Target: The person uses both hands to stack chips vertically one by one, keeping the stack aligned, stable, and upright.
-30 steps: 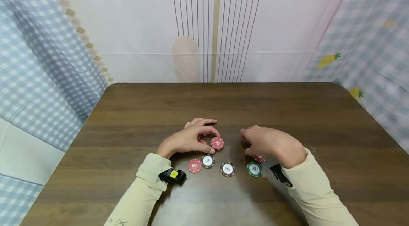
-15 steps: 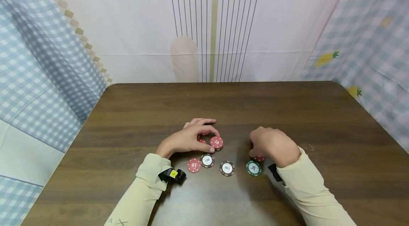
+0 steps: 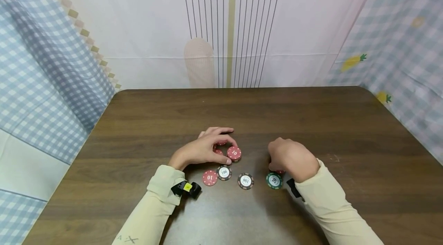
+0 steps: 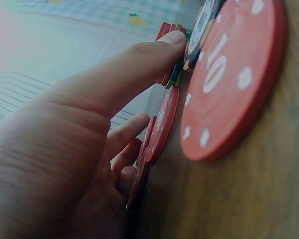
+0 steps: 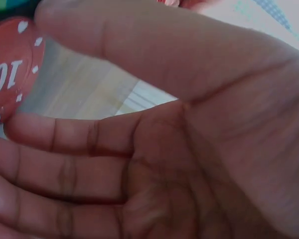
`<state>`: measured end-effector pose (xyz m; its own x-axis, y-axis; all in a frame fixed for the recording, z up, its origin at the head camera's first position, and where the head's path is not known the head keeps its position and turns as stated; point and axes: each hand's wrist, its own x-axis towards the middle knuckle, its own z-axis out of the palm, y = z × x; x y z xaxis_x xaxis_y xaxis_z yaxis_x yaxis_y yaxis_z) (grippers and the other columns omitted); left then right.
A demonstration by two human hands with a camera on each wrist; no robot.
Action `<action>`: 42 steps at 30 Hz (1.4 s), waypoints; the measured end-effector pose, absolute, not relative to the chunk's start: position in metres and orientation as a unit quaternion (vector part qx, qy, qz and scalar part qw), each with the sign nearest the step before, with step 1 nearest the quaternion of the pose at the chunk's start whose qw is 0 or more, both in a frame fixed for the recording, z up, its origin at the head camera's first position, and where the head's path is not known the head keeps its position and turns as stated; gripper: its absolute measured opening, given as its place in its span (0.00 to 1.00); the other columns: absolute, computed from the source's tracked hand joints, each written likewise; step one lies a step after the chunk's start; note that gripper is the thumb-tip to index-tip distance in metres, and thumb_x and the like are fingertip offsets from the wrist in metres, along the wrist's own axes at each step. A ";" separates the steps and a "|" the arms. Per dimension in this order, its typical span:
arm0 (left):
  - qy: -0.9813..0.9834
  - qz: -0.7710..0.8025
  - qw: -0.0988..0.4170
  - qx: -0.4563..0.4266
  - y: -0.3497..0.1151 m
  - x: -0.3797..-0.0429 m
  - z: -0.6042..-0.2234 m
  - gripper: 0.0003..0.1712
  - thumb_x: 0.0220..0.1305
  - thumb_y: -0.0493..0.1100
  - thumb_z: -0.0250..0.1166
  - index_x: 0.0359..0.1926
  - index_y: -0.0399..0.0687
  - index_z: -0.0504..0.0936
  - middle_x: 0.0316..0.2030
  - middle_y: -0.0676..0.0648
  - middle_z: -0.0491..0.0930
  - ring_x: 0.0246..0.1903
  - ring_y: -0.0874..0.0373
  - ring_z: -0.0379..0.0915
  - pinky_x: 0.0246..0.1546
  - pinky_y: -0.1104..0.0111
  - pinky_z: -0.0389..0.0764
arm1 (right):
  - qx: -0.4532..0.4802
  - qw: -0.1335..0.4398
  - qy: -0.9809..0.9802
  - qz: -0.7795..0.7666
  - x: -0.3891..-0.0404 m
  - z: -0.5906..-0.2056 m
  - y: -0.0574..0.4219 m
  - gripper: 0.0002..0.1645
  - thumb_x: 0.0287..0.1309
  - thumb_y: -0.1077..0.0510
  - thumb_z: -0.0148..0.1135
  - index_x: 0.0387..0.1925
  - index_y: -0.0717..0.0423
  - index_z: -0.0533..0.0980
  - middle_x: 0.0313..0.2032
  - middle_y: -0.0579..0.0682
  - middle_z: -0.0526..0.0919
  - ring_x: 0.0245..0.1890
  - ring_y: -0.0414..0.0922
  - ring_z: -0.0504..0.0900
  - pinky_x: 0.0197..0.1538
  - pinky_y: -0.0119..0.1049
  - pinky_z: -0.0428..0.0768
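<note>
My left hand (image 3: pixel 204 149) holds a small stack of poker chips (image 3: pixel 234 153) between thumb and index finger, a red 10 on top. In the left wrist view, the thumb lies against the stack's red and green edges (image 4: pixel 164 79). Under its palm lie more red chips (image 3: pixel 218 152), partly hidden. To the right, my right hand (image 3: pixel 293 158) bends down over a red 10 chip (image 5: pixel 10 74); the right wrist view has thumb and index fingertips at opposite sides of it. A green 20 chip (image 3: pixel 274 180) lies just in front of that hand.
Two black 100 chips (image 3: pixel 245 181) lie between the hands, nearer me. Beside the left one is a loose red 10 chip (image 3: pixel 209 178). The brown wooden table (image 3: pixel 173 110) ends at a white patterned cloth (image 3: pixel 149 37) behind; checked cloth (image 3: pixel 45 64) hangs at both sides.
My right hand's fingertips have shifted a little rightward and closed in over the red chip, which is now more covered. The left hand stays at its stack.
</note>
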<state>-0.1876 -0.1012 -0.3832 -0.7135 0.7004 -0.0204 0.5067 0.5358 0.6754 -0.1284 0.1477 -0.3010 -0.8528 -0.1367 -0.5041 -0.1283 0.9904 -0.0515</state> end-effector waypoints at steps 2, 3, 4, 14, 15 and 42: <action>0.864 0.331 0.143 0.351 -0.102 -0.188 -0.383 0.22 0.54 0.60 0.74 0.51 0.78 0.79 0.73 0.57 0.58 0.72 0.58 0.45 0.68 0.42 0.42 | -0.069 0.264 0.962 -0.005 -0.128 -0.301 0.144 0.09 0.56 0.62 0.62 0.21 0.57 0.76 0.26 0.51 0.77 0.24 0.46 0.75 0.27 0.38 0.71; 0.865 0.330 0.141 0.351 -0.102 -0.188 -0.384 0.22 0.54 0.59 0.74 0.51 0.78 0.79 0.73 0.57 0.58 0.72 0.58 0.45 0.68 0.42 0.43 | -0.070 0.263 0.962 -0.005 -0.128 -0.301 0.143 0.09 0.56 0.63 0.62 0.21 0.57 0.76 0.26 0.52 0.77 0.24 0.46 0.75 0.27 0.38 0.71; 0.865 0.329 0.139 0.351 -0.102 -0.188 -0.384 0.22 0.54 0.59 0.74 0.51 0.78 0.79 0.73 0.57 0.58 0.72 0.58 0.45 0.68 0.43 0.44 | -0.071 0.262 0.962 -0.003 -0.128 -0.302 0.142 0.09 0.56 0.63 0.62 0.21 0.57 0.76 0.26 0.52 0.77 0.24 0.46 0.75 0.27 0.38 0.71; 0.869 0.323 0.136 0.348 -0.104 -0.187 -0.384 0.22 0.53 0.59 0.74 0.51 0.77 0.80 0.73 0.57 0.59 0.72 0.58 0.46 0.68 0.43 0.45 | -0.092 0.253 0.963 -0.009 -0.128 -0.303 0.140 0.09 0.52 0.63 0.64 0.20 0.55 0.75 0.25 0.50 0.77 0.24 0.46 0.74 0.27 0.38 0.70; 0.869 0.323 0.137 0.348 -0.104 -0.187 -0.385 0.22 0.53 0.59 0.74 0.51 0.77 0.80 0.73 0.57 0.59 0.72 0.58 0.46 0.68 0.43 0.45 | -0.093 0.253 0.963 -0.009 -0.128 -0.304 0.140 0.09 0.52 0.63 0.64 0.20 0.55 0.75 0.25 0.50 0.77 0.24 0.46 0.74 0.27 0.38 0.70; 0.868 0.323 0.137 0.352 -0.100 -0.186 -0.380 0.22 0.54 0.58 0.74 0.51 0.75 0.80 0.73 0.56 0.59 0.73 0.57 0.45 0.68 0.39 0.42 | -0.127 0.255 0.958 -0.040 -0.138 -0.303 0.142 0.40 0.55 0.57 0.71 0.63 0.67 0.63 0.57 0.67 0.69 0.42 0.53 0.76 0.42 0.49 0.76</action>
